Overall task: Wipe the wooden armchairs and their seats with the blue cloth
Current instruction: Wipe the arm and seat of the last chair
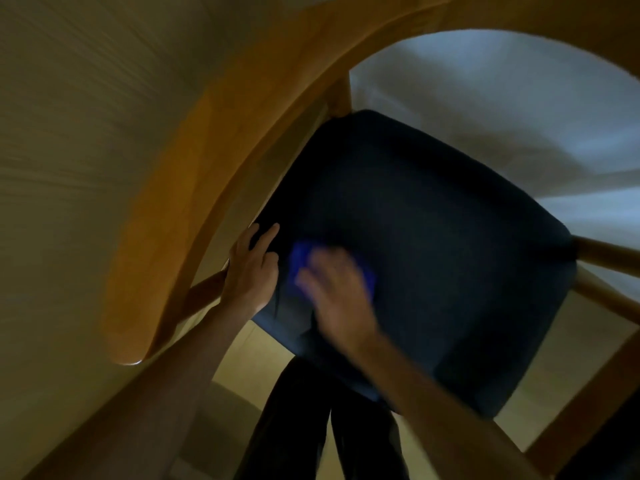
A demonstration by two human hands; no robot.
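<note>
A wooden armchair (194, 188) fills the frame, seen from above, its curved back-and-arm rail sweeping from the lower left up across the top. Its dark blue padded seat (433, 244) sits at center and right.

The blue cloth (301, 261) lies on the seat's left part, just left of center frame, mostly covered by the right hand (337, 292). That hand is spread flat on top of the cloth, fingers extended toward the upper left, pressing it against the seat; the hand and cloth are motion-blurred, so whether any finger curls around the cloth's edge cannot be told.

The left hand (251, 268) is just beside it on the left, resting on the seat's left edge, with 2 fingers stretched straight onto the cushion and the others bent under; it seems to hold nothing. The 2 hands are close but apart.

Wooden rungs (609, 254) of the chair frame show at the right edge. Below the seat, at bottom center, are the person's dark trouser legs (311, 427) over a pale floor (249, 344).
</note>
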